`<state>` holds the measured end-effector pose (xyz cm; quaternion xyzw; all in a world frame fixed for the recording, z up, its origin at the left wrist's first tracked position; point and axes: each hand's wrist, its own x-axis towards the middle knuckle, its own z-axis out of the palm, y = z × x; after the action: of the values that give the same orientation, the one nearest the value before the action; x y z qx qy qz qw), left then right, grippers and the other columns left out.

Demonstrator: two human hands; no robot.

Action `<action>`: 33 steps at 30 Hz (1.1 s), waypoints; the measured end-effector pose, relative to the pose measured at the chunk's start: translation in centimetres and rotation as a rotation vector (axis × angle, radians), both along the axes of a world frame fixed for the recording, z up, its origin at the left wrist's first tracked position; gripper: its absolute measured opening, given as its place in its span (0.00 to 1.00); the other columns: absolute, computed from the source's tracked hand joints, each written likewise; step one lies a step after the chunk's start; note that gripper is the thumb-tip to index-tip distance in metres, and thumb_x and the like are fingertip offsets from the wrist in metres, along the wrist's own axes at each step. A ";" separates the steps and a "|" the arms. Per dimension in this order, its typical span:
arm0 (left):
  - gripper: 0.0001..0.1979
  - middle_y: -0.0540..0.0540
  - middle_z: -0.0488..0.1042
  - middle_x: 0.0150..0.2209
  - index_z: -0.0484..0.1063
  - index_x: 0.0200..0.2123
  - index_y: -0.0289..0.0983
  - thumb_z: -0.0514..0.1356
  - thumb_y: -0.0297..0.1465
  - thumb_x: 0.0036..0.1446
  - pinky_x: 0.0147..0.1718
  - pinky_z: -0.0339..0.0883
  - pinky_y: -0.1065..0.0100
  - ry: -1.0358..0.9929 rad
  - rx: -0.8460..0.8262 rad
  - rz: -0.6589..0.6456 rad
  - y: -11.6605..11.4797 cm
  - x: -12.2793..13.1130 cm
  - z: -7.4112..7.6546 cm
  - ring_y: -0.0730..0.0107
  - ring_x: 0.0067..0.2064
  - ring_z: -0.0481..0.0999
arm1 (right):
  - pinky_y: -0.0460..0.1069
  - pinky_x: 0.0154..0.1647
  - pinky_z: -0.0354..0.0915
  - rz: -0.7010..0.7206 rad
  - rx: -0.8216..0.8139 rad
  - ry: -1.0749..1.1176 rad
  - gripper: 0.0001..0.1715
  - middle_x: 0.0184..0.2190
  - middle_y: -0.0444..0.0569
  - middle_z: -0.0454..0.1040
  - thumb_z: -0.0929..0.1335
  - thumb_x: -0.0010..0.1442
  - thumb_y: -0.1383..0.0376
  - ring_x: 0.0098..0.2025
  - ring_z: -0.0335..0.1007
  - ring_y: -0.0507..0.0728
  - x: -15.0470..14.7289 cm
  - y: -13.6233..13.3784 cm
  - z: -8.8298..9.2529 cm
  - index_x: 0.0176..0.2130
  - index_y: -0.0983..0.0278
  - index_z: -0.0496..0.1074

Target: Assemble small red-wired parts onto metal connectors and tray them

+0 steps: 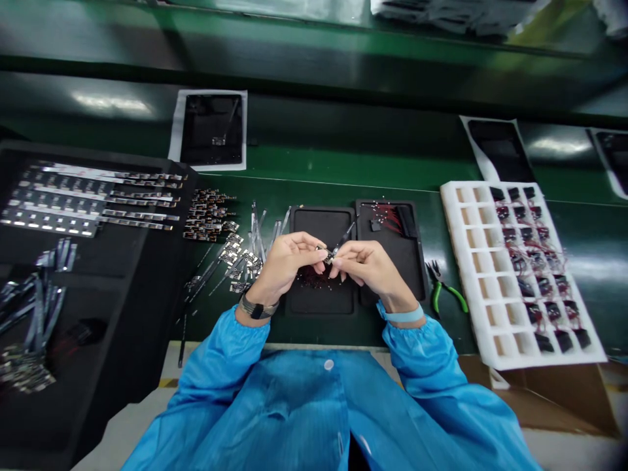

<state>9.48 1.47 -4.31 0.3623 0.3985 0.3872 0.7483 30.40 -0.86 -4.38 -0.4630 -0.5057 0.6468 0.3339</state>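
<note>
My left hand (287,261) and my right hand (366,265) meet over a black tray (318,297) on the green bench. Between their fingertips they pinch a small circuit strip (332,252), a thin dark piece with a metal end that sticks up to the right. Both hands have their fingers curled closed around it. Small dark and red parts lie on the tray just below the hands. A second black tray (392,261) beside it holds red-wired parts (390,216) at its far end.
Loose circuit strips (230,252) lie left of the hands. A large black tray (122,275) with rows of strips stands far left. Green-handled pliers (444,288) lie to the right, beside a white foam grid (520,340) holding wired components. Printed sheets (210,131) lie on the conveyor behind.
</note>
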 end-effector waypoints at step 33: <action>0.11 0.48 0.74 0.33 0.81 0.35 0.39 0.74 0.33 0.47 0.24 0.63 0.72 -0.185 0.049 0.373 2.0 -3.9 0.8 0.76 0.28 0.69 | 0.53 0.43 0.54 0.127 0.489 -0.604 0.07 0.31 0.45 0.78 0.72 0.68 0.60 0.33 0.67 0.54 -1.1 0.7 -1.9 0.39 0.60 0.81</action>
<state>5.60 3.47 -3.48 0.2629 0.3787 0.5603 0.6882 29.31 -0.15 -6.32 -0.5073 -0.7478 0.3614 0.2299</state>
